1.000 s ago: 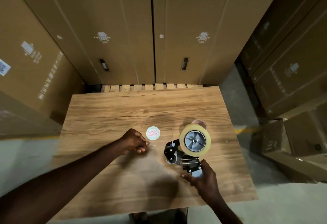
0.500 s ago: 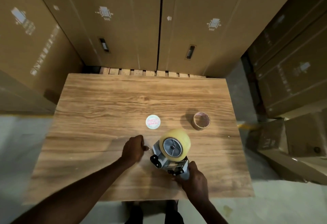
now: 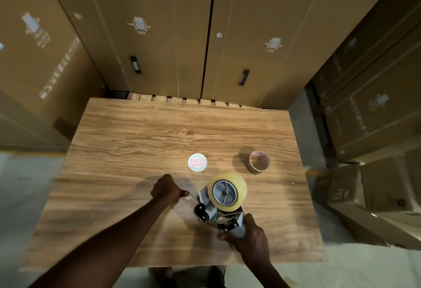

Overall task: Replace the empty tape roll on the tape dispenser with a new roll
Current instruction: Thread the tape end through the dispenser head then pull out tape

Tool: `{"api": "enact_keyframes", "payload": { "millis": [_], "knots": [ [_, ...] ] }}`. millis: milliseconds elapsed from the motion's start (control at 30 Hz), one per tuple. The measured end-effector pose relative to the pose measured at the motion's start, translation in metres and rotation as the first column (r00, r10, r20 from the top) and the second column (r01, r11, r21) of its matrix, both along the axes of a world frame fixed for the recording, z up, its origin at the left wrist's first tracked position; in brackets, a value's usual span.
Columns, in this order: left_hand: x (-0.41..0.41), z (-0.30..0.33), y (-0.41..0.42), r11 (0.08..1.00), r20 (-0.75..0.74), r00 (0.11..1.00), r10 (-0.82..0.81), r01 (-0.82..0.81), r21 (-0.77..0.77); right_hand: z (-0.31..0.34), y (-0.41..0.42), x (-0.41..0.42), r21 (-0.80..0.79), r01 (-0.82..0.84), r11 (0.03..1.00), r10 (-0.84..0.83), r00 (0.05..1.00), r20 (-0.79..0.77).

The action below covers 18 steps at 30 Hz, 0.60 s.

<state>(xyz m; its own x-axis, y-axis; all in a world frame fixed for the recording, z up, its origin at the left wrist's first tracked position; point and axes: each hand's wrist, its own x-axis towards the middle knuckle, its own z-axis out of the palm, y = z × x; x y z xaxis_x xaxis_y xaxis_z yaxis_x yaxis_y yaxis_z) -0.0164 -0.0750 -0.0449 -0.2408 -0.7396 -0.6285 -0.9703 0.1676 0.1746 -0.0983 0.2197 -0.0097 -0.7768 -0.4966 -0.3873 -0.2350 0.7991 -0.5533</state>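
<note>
A hand-held tape dispenser [image 3: 208, 211] stands on the wooden table [image 3: 136, 142], with a full roll of clear tape [image 3: 227, 191] mounted on its grey hub. My right hand [image 3: 249, 241] grips the dispenser's handle at the near side. My left hand [image 3: 167, 188] is just left of the dispenser, fingers pinched on the loose end of the clear tape that stretches from the roll. The empty brown cardboard core [image 3: 259, 161] lies on the table behind and to the right of the dispenser.
A round white label disc [image 3: 197, 162] with red print lies flat near the table's middle. Tall cardboard boxes [image 3: 159, 37] wall in the table at the back and left; more boxes [image 3: 376, 117] are stacked at the right. A pallet edge shows behind the table.
The dispenser with its roll has shifted left and nearer to me, uncovering the empty core behind it. My left hand has moved beside it and pinches the tape end.
</note>
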Motion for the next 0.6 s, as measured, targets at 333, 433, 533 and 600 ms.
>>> {"api": "enact_keyframes", "payload": {
  "millis": [333, 433, 533, 600],
  "knots": [
    [0.034, -0.015, -0.014, 0.951, -0.071, 0.955, -0.290, 0.279, -0.130, -0.017, 0.003, 0.001, 0.010, -0.085, 0.996, 0.085, 0.986, -0.141],
    [0.041, -0.022, -0.016, 0.947, -0.091, 0.948, -0.304, 0.290, -0.139, -0.021, 0.004, -0.005, 0.035, -0.108, 0.994, 0.112, 0.981, -0.161],
    [0.039, -0.024, -0.016, 0.947, -0.088, 0.948, -0.306, 0.294, -0.132, -0.025, 0.007, -0.012, 0.018, -0.136, 0.990, 0.138, 0.983, -0.121],
    [0.038, -0.022, -0.016, 0.947, -0.081, 0.948, -0.307, 0.295, -0.129, -0.029, 0.010, -0.017, -0.046, -0.166, 0.985, 0.165, 0.986, -0.033]
  ]
}}
